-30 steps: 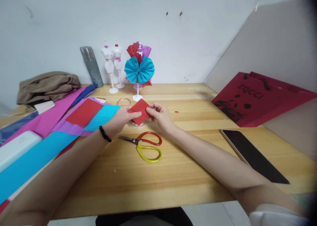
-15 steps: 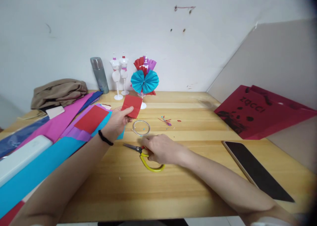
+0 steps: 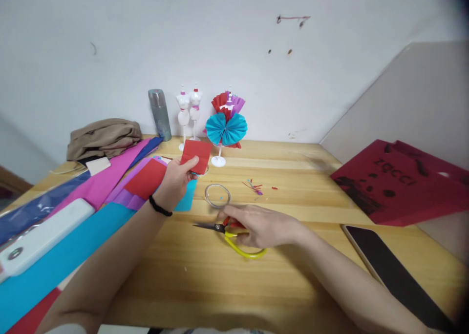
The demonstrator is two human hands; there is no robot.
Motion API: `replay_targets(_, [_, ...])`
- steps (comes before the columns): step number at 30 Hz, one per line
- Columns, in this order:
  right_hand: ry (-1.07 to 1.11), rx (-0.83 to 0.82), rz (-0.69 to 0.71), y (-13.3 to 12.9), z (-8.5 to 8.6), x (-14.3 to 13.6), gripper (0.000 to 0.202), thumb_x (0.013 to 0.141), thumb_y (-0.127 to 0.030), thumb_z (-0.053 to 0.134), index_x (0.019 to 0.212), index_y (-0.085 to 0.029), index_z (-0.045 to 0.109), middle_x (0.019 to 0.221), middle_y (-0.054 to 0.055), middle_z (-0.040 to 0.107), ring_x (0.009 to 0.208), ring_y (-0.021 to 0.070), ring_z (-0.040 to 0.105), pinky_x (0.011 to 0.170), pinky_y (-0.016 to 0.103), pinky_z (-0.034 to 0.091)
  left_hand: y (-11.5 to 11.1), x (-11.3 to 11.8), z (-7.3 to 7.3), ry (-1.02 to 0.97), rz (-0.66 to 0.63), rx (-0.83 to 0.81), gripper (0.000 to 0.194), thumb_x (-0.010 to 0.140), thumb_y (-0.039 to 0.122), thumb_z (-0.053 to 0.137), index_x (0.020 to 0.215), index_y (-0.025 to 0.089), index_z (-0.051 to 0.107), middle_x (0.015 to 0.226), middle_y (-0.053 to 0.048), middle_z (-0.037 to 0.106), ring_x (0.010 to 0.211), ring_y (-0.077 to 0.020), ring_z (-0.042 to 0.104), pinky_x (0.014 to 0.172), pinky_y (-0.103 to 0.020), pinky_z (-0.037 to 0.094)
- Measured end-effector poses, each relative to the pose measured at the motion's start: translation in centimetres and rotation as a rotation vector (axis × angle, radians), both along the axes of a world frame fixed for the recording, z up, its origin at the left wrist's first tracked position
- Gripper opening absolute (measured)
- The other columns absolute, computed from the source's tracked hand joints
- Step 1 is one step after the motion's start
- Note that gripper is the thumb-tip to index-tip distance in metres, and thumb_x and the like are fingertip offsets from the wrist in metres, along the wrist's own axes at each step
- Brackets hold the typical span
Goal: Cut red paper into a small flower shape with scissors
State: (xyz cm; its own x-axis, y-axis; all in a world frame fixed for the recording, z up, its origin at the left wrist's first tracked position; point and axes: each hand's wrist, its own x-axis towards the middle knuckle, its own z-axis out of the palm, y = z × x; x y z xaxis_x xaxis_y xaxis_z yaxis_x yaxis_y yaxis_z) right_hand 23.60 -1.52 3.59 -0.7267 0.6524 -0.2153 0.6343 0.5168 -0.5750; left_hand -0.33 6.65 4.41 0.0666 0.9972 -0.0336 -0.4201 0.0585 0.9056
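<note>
My left hand (image 3: pixel 176 180) is closed on a square of red paper (image 3: pixel 196 156), with the thumb pressed on its face and the other fingers mostly behind it. My right hand (image 3: pixel 262 225) grips the scissors (image 3: pixel 245 252) by their handles, one red and one yellow. The dark blades point left, low over the wooden table, and look nearly closed. Just beyond the scissors lies a thin wire ring (image 3: pixel 217 196). A blue paper piece (image 3: pixel 186 201) shows below my left hand.
Coloured paper sheets (image 3: pixel 106 231), a white object (image 3: pixel 47 236) and brown cloth (image 3: pixel 104 137) cover the left side. A flask (image 3: pixel 159 115), two white mannequins (image 3: pixel 183 102) and one dressed in folded paper (image 3: pixel 226 129) stand behind. Paper scraps (image 3: pixel 253 186), a phone (image 3: pixel 394 275) and a red bag (image 3: pixel 399 182) are rightward.
My right hand has closed further around the scissor handles, and the scissors have turned slightly. My left hand keeps the red paper. The whole view has shifted a little.
</note>
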Motion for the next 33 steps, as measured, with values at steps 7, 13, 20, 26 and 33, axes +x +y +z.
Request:
replay_targets(7, [0.399, -0.246, -0.104, 2.8, -0.7, 2.4, 0.053, 0.086, -0.044, 0.086, 0.130, -0.024, 0.064, 0.095, -0.001, 0.057, 0.082, 0.0177, 0.054, 0.073, 0.030, 0.047, 0.7, -0.6, 0.0, -0.001, 0.032, -0.012, 0.027, 0.070, 0.025, 0.096, 0.076, 0.015, 0.071, 0.063, 0.001, 0.070, 0.052, -0.0096, 0.060, 0.048, -0.020, 0.044])
replay_targets(13, [0.723, -0.329, -0.216, 4.0, -1.7, 2.8, 0.066, 0.086, -0.078, 0.082, 0.118, -0.026, 0.058, 0.108, 0.005, 0.061, 0.101, 0.0255, 0.061, 0.093, 0.041, 0.050, 0.5, -0.5, -0.1, 0.000, -0.017, -0.028, 0.032, 0.064, 0.025, 0.099, 0.076, 0.015, 0.071, 0.065, 0.000, 0.071, 0.054, -0.0107, 0.060, 0.049, -0.021, 0.044])
replay_targets(20, [0.808, -0.311, -0.291, 4.2, -1.6, 1.8, 0.065, 0.091, -0.085, 0.075, 0.108, -0.025, 0.056, 0.083, -0.001, 0.062, 0.069, 0.0165, 0.057, 0.069, 0.032, 0.046, 0.7, 0.0, 1.2, -0.008, -0.070, 0.013, 0.028, 0.069, 0.027, 0.094, 0.072, 0.015, 0.069, 0.062, 0.001, 0.066, 0.054, -0.0102, 0.059, 0.049, -0.021, 0.044])
replay_targets(26, [0.800, -0.314, -0.392, 4.0, -0.9, 0.0, 0.071, 0.085, -0.090, 0.075, 0.105, -0.023, 0.060, 0.079, -0.003, 0.055, 0.061, 0.0132, 0.052, 0.058, 0.029, 0.038, 2.4, -0.3, 3.2, 0.150, -0.164, 0.113, 0.038, 0.066, 0.033, 0.102, 0.079, 0.017, 0.070, 0.064, 0.001, 0.069, 0.060, -0.0133, 0.064, 0.056, -0.023, 0.051])
replay_targets(33, [0.743, -0.299, -0.457, 4.1, 0.1, -1.2, 0.069, 0.081, -0.087, 0.079, 0.103, -0.023, 0.063, 0.071, -0.004, 0.055, 0.058, 0.0146, 0.051, 0.056, 0.031, 0.036, 3.7, -1.0, 3.2, 0.206, -0.165, 0.158, 0.036, 0.074, 0.038, 0.099, 0.086, 0.017, 0.073, 0.065, -0.002, 0.071, 0.068, -0.0182, 0.071, 0.061, -0.025, 0.052])
